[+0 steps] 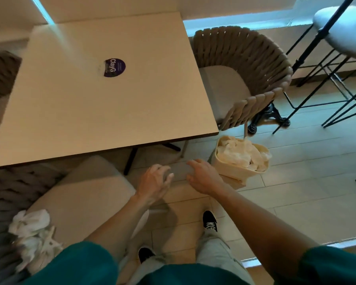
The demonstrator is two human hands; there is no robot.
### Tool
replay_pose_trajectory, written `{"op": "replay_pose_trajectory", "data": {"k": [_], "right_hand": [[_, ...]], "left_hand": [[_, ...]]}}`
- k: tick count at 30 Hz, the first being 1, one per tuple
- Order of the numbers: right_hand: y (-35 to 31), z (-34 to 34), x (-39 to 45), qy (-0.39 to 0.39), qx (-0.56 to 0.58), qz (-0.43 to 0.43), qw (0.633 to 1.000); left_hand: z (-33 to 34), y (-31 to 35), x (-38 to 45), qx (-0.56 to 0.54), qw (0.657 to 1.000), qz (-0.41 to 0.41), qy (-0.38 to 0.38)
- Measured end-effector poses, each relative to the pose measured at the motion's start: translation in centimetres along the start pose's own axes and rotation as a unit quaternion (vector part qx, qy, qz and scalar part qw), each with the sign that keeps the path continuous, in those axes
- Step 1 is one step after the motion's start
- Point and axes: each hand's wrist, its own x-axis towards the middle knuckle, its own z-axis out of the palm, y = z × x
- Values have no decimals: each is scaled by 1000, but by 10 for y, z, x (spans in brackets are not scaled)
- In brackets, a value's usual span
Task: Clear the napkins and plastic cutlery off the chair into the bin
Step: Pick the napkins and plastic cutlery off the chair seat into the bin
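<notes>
A cream bin (230, 167) stands on the floor at the table's near right corner, filled with crumpled white napkins (238, 154). My right hand (203, 175) hovers just left of the bin, fingers relaxed and empty. My left hand (155, 182) hangs beside it over the floor, fingers loosely curled, holding nothing. At the lower left, the woven chair's beige seat (80, 198) carries a heap of crumpled white napkins (32, 223) with white plastic cutlery (48, 243) sticking out of it.
A beige table (103, 95) with a round purple sticker (114, 67) fills the upper left. A second woven chair (245, 79) stands behind the bin. Black-legged bar stools (341, 33) are at the upper right. My feet are on the tiled floor (296, 182).
</notes>
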Motion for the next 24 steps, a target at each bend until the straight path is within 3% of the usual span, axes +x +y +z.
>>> {"op": "replay_pose_trajectory", "data": {"k": [13, 24], "right_hand": [[-135, 78, -11, -95, -35, -81, 991], [-235, 121, 20, -181, -130, -280, 934]], "left_hand": [[-37, -133, -119, -32, 990, -137, 24], [-55, -209, -183, -91, 936, -301, 156]]}}
